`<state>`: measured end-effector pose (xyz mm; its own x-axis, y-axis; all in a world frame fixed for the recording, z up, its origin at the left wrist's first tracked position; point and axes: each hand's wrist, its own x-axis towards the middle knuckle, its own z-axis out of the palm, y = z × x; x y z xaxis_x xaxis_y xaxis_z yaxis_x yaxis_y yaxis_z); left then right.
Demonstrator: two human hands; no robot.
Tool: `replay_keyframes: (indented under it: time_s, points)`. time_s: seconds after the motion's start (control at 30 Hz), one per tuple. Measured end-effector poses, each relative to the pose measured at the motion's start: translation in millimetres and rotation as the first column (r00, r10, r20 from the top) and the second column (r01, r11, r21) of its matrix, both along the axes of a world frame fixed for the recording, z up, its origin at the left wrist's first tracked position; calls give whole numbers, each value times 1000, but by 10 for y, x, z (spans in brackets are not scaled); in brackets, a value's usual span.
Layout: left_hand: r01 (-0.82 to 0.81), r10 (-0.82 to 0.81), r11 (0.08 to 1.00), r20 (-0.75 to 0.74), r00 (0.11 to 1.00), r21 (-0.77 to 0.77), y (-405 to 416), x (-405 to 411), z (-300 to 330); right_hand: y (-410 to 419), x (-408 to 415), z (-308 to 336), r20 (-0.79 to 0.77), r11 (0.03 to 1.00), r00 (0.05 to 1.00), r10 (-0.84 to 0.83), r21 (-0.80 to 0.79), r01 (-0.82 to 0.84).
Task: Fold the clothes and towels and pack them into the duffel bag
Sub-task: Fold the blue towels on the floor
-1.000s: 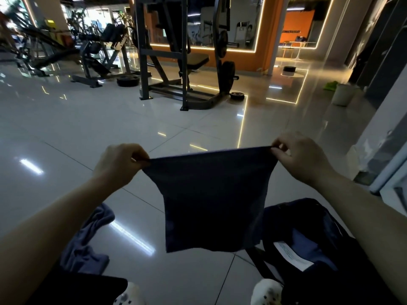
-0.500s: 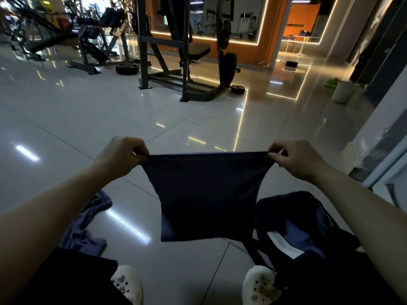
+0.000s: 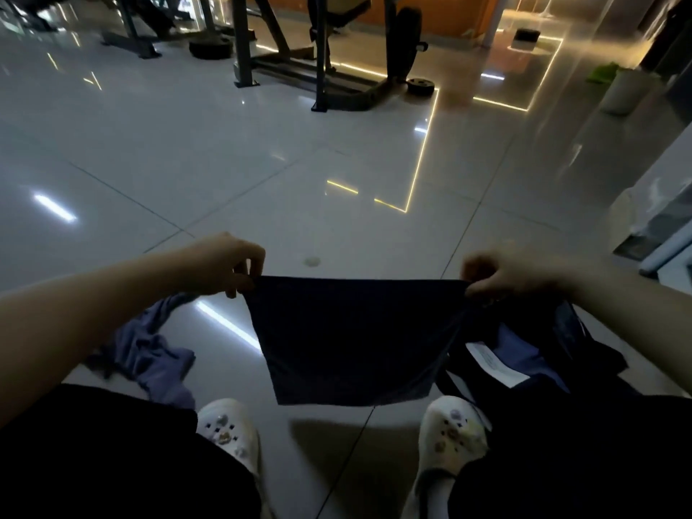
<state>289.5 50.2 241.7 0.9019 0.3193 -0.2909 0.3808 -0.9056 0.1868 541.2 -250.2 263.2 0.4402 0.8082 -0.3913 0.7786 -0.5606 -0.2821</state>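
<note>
The person holds a dark blue cloth (image 3: 352, 339) up in the air, stretched flat between both hands. The left hand (image 3: 224, 265) pinches the top left corner in a tight grip, and the right hand (image 3: 513, 269) pinches the top right corner the same way. The cloth hangs down in front of the knees, above the shiny tiled floor (image 3: 262, 174), and its bottom edge does not touch the floor.

An open dark duffel bag (image 3: 584, 342) sits on the floor just to the right of the cloth, with something blue and a white label inside. A crumpled purple garment (image 3: 149, 354) lies on the floor to the left, under the left arm. Two white clogs (image 3: 230, 430) with little charms poke out below. Gym machines (image 3: 322, 69) stand far back across the room.
</note>
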Motion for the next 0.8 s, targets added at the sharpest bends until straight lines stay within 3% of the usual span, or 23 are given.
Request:
replay_keyframes:
  time_s: [0.23,0.4,0.53,0.63,0.7,0.8]
  points:
    - [-28,27,1000,-118,993,-7,445,534,-571,621,528,-674,-124,996,990,-74,-58,67]
    - [-122,122,990,12,992,75,991,1020,-1332,1159,1012,-1474,-134,992,984,-117,-52,111]
    - [-157,146,980,89,985,122,1319,1445,-1737,1488,1389,-1960,87,994,995,-47,-94,55]
    - [-54,38,969,71,997,240,1397,1579,-2001,1546,1539,-2193,266,991,959,99,-111,-72]
    - [40,-52,952,32,998,304,1400,1537,-2189,1505,1588,-2368,394,971,892,220,-4,-238]
    - [204,-195,911,-64,979,358,1368,1402,-2424,1388,1554,-2649,555,852,762,334,168,-496]
